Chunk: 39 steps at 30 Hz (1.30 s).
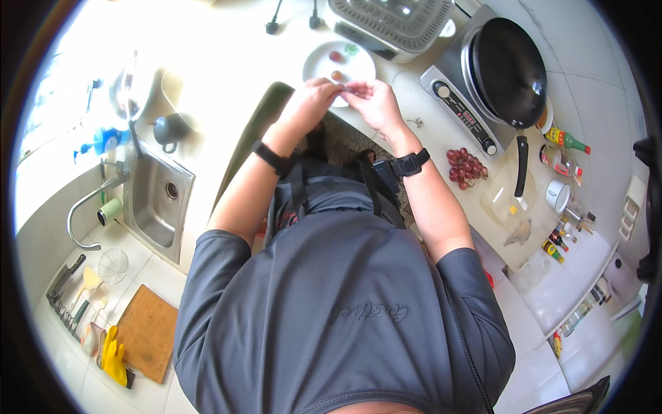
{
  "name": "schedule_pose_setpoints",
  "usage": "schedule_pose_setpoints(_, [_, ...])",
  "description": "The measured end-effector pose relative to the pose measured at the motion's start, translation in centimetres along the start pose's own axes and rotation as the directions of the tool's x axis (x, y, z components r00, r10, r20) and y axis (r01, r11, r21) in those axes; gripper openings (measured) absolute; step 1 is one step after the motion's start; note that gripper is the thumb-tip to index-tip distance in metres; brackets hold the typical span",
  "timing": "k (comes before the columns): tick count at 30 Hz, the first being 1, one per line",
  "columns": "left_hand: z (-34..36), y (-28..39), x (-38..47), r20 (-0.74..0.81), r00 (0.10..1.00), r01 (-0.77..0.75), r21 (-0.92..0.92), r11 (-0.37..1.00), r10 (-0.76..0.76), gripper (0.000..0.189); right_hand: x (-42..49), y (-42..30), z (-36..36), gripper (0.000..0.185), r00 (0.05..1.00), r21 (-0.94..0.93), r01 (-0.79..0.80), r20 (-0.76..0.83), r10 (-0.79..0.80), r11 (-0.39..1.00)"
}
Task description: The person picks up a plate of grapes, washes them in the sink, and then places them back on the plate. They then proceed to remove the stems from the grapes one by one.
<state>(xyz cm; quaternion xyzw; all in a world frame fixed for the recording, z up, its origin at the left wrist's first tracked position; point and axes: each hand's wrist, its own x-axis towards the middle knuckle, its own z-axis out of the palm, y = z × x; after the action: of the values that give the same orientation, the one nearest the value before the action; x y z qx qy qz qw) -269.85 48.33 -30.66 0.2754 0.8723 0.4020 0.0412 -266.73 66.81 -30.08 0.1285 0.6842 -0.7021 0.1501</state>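
My left hand (315, 101) and my right hand (376, 103) meet fingertip to fingertip over the near rim of a white plate (312, 64). Pinched between them is a small dark object (348, 89), perhaps a grape, mostly covered by the fingers. On the plate lie a reddish grape (335, 56) and a paler, orange-toned grape (336, 75), beside a green printed decoration. A bunch of red grapes (464, 168) rests on the counter to the right of my right forearm. A bare grape stem (415, 122) lies nearer my right hand.
Beyond the plate stands an appliance with a slotted grey top (398, 23). A black wok (509, 72) sits on an induction cooker (460, 116), its handle jutting towards me. Sauce bottles (566, 141) line the right. A steel sink (158, 199) and wooden cutting board (146, 331) are left.
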Motion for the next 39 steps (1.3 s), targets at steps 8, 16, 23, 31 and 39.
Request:
schedule_pose_setpoints(8, [-2.3,-3.2,0.6,0.091,0.986,0.142,-0.038,0.989,-0.138,0.015,3.1,-0.5,3.3,0.022,0.999,0.046,0.002,-0.049,0.0,0.999])
schedule_pose_setpoints(16, [-4.1,-4.9,2.1,0.209,0.913,0.406,-0.396,0.824,-0.35,0.02,4.2,0.6,0.7,0.027,0.924,-0.44,0.327,-0.035,-0.38,0.836])
schedule_pose_setpoints(23, [-3.3,-5.0,2.8,0.205,0.941,0.336,-0.464,0.82,-0.27,0.018,5.4,1.9,0.1,0.034,0.911,-0.667,0.275,-0.049,-0.409,0.693])
schedule_pose_setpoints(31, [-3.6,-3.7,3.8,0.206,0.949,0.304,-0.384,0.872,-0.24,0.018,5.0,1.4,0.2,0.027,0.98,0.294,-0.185,0.126,0.154,0.938])
schedule_pose_setpoints(39, [-2.8,-3.0,3.6,0.088,0.987,0.154,-0.232,0.961,-0.137,0.017,4.8,0.7,0.3,0.026,0.977,0.373,-0.212,0.104,0.186,0.903])
